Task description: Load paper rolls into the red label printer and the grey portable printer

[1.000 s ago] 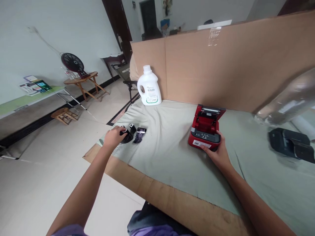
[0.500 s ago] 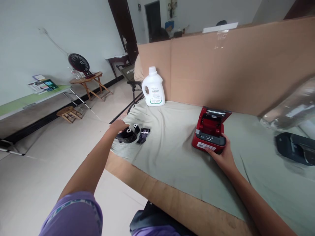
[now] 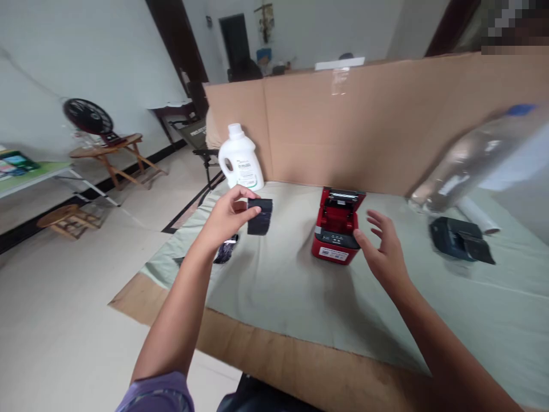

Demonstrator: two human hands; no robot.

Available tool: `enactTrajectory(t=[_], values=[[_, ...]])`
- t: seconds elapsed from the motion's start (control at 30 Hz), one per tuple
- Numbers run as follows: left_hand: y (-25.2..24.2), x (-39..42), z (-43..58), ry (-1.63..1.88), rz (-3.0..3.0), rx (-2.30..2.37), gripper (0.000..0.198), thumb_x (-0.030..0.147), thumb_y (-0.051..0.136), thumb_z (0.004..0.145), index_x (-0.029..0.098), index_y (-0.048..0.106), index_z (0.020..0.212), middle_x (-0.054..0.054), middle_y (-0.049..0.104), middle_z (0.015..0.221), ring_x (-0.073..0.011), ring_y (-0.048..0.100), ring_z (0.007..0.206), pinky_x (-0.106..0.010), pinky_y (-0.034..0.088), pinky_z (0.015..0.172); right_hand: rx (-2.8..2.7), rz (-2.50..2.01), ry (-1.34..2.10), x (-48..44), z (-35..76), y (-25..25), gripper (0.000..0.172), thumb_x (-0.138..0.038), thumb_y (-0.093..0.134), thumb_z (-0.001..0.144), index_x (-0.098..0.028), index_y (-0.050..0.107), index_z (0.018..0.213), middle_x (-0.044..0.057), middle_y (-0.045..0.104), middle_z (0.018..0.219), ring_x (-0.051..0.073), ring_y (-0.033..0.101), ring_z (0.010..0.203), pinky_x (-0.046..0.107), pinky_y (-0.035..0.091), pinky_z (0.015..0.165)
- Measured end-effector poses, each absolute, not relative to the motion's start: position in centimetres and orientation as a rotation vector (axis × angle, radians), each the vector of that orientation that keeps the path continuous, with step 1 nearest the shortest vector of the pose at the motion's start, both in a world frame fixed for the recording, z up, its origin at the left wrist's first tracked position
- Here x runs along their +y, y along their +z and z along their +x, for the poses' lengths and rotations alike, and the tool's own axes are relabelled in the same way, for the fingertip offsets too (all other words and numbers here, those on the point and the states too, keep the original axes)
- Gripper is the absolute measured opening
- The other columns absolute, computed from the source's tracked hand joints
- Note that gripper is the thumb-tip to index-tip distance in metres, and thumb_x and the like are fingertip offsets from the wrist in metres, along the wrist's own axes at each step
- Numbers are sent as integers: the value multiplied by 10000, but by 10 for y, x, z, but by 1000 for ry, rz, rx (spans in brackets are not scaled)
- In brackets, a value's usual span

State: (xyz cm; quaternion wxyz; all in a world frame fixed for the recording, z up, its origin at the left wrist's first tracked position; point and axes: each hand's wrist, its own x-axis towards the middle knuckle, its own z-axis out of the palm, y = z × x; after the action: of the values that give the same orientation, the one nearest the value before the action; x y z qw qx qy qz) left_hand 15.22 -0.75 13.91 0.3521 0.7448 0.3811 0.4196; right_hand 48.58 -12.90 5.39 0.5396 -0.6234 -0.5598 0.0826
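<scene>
A black roll (image 3: 259, 217) with a hanging flap is pinched in my left hand (image 3: 231, 213), raised above the cloth. Below and left of it, a crumpled black piece (image 3: 226, 250) lies on the cloth, partly behind my left wrist. The red printer (image 3: 334, 252) stands on the cloth with its lid tilted up and its red inside showing. At the printer's right side is my right hand (image 3: 384, 246), fingers spread and nothing held; whether the thumb touches the casing is unclear.
A white jug (image 3: 242, 163) stands before the cardboard panel (image 3: 309, 126). At the right are a dark device (image 3: 457, 237), a white roll (image 3: 482, 216) and a plastic-wrapped bundle (image 3: 463, 160). The table's wooden edge (image 3: 257, 337) runs in front.
My left hand has lifted from the black things at the left, now holding a black roll. My right hand has let go of the printer and opened. The view has shifted right.
</scene>
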Motion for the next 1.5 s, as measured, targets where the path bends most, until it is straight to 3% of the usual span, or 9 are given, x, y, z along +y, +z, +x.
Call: enactTrajectory(t=[0.1, 0.33, 0.43, 0.53, 0.6, 0.73, 0.87, 1.03, 1.5], values=[[134, -16, 218, 1038, 1863, 691, 369, 332, 773, 780, 212, 636, 1101, -77, 689, 1171, -211, 693, 972, -325, 563, 828, -1483, -1365, 395, -121, 475, 106, 302, -488, 573, 962, -267, 693, 1130, 64, 716, 1108, 269, 682, 1041, 478, 558, 955], [85, -16, 315, 1084, 1614, 606, 589, 266, 755, 793, 266, 556, 1347, -87, 644, 1297, -188, 702, 1002, -314, 569, 886, -1601, -1366, 732, -78, 489, 124, 289, -393, 591, 934, -201, 712, 1113, 27, 697, 887, 176, 646, 750, 315, 527, 663], [59, -22, 328, 1032, 1462, 724, 721, 327, 753, 805, 272, 432, 1448, -70, 696, 1128, -174, 707, 876, -301, 580, 797, -1548, -1417, 707, -66, 505, 110, 284, -355, 600, 905, -187, 702, 1110, -9, 628, 748, 151, 587, 652, 284, 479, 604], [44, -38, 326, 991, 1439, 810, 705, 370, 694, 859, 257, 372, 1477, -11, 687, 876, -162, 690, 816, -289, 567, 790, -1519, -1528, 727, -58, 520, 96, 261, -337, 611, 900, -174, 708, 1079, -3, 632, 739, 147, 566, 626, 284, 459, 600], [41, -53, 322, 1000, 1459, 851, 692, 371, 677, 877, 274, 360, 1485, -1, 680, 860, -147, 679, 799, -276, 560, 790, -1552, -1592, 804, -54, 525, 87, 215, -337, 619, 910, -173, 718, 1007, 7, 651, 733, 149, 567, 616, 288, 459, 607], [36, -80, 316, 905, 1494, 889, 659, 390, 691, 874, 292, 415, 1465, 25, 660, 786, -116, 612, 610, -240, 514, 614, -1637, -1847, 704, -45, 519, 74, 162, -248, 584, 942, -167, 724, 940, 57, 730, 863, 189, 641, 768, 292, 462, 702], [18, -101, 321, 922, 1405, 913, 497, 456, 665, 897, 223, 531, 1314, 66, 582, 626, -81, 471, 450, -216, 400, 492, -1673, -2096, 507, -43, 504, 72, 249, -241, 487, 1000, -164, 714, 1067, 111, 747, 1117, 242, 664, 1016, 305, 438, 826], [-6, -109, 330, 999, 1228, 893, 429, 498, 675, 891, 207, 524, 1168, 94, 527, 570, -79, 441, 434, -208, 347, 463, -1723, -2304, 350, -46, 494, 75, 315, -282, 395, 1044, -179, 686, 1111, 144, 747, 1109, 287, 666, 1059, 358, 409, 883], [-11, -99, 333, 1045, 1304, 845, 378, 451, 664, 907, 212, 557, 1180, 87, 542, 593, -79, 460, 449, -210, 374, 486, -1870, -2177, 239, -39, 503, 56, 262, -290, 523, 992, -225, 743, 1117, 116, 709, 1190, 336, 531, 1194, 434, 393, 950]])
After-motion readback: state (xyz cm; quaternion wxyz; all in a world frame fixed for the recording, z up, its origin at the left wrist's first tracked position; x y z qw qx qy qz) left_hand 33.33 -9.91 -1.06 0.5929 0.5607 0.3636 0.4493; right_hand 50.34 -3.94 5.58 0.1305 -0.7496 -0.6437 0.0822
